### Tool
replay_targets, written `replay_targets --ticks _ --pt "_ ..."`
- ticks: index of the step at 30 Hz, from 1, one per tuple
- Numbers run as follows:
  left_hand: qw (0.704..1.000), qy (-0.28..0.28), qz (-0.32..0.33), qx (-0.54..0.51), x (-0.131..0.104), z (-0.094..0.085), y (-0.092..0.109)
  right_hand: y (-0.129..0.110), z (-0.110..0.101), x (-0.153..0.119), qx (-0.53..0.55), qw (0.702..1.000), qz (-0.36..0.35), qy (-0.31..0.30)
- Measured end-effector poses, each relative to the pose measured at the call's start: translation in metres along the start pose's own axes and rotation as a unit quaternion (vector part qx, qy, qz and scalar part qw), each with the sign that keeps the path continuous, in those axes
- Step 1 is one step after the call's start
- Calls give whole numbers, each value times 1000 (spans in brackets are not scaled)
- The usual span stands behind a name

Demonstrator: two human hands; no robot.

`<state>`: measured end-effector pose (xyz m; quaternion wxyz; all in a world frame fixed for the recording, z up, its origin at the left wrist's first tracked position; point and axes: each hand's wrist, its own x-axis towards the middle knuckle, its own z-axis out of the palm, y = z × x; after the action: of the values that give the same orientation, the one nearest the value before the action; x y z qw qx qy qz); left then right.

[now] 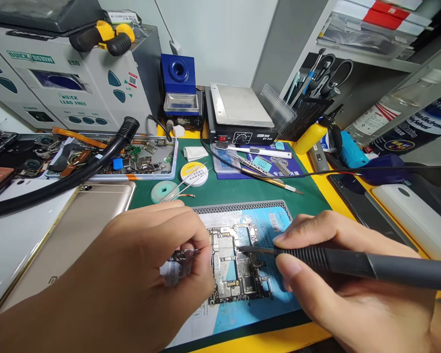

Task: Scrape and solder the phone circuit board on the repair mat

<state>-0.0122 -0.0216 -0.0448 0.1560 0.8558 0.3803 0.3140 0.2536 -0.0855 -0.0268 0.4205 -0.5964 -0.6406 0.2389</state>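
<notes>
A phone circuit board (226,291) lies on a blue and white work pad (279,289) in front of me. My right hand (338,274) is closed round a black soldering iron (353,262), whose dark tip is at the middle of the board. Left of the board, my left hand (143,264) is closed on a small coil of silvery wire (185,255), perhaps solder, with something clear below it. The fingers hide the wire's free end and part of the board's left edge. Just beyond this hand, tweezers (185,183) rest across a pale green roll (165,190).
A hot-air station (77,88) stands back left, its black hose (95,171) crossing over a tray of parts (172,164). Behind the pad are a round tin (194,174), an iron stand (178,71) and a heating plate (240,105). A gold phone (84,215) lies left; a cable (334,171) runs right.
</notes>
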Motion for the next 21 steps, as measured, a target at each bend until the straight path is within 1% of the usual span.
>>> replay_targets --ticks 2,5,9,21 --pt "1000 -6 -6 7 0 0 1 0 -1 0 -11 1000 -4 2" --pt "999 -25 -40 19 0 -2 5 1 -2 0 -25 1000 -9 1" --pt "999 -28 -42 7 0 -5 8 2 -2 -1 -24 1000 -4 -6" --pt "998 -31 -51 1 -1 -5 11 1 -1 0 -2 1000 -1 1"
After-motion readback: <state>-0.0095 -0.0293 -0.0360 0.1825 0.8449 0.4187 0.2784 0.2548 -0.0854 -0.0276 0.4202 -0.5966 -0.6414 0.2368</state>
